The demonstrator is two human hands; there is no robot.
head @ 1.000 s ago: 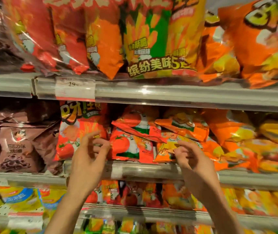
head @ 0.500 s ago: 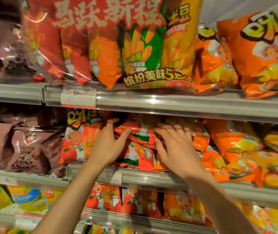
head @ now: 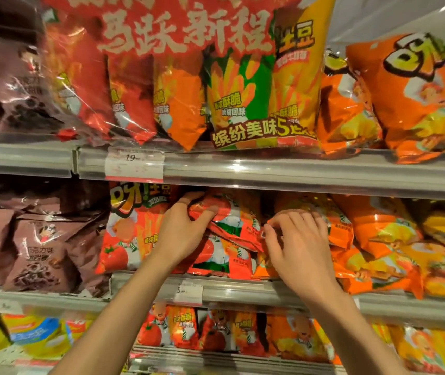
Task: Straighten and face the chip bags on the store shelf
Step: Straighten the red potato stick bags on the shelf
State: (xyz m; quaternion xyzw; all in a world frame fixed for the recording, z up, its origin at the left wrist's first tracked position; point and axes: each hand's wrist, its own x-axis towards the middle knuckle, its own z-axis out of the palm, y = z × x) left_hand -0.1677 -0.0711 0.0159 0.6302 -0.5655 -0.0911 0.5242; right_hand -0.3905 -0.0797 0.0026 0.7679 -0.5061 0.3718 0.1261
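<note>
Left hand [head: 180, 231]: fingers curled over top edge of a tilted red tomato bag [head: 226, 215], thumb under it; firm grip, bag lying crooked across the stack. Right hand [head: 295, 244]: fingers bent, tips pinching the crimped edge of an orange bag [head: 335, 226] just beside the tomato bag; thumb side touching the red bag's lower corner.

Location: both bags on middle shelf [head: 243, 290], centre section, directly above the price tag [head: 188, 292] marked 5.90. Hands close together, nearly touching, w/ the tilted red bag between them. A second tomato bag [head: 216, 255] sits below the gripped one, partly behind left wrist. Upright tomato bag [head: 129, 228] to the left of left hand, facing front. Brown choc-ring bags [head: 37, 250] further left. Orange/yellow bags [head: 383, 234] slumped in a heap to the right.

Upper shelf [head: 270, 171]: large multipack [head: 188, 77] in clear wrap, price tag [head: 134, 163] reading 19 below it. Lower shelf: more small tomato and orange bags [head: 229, 328], fronts out.

Change vs half a sec ago: left hand was resting flat w/ thumb against the red bag, now closed round its top edge. Right hand was spread flat over the orange bags, now curled into a pinch. Bags themselves approx. same place.
</note>
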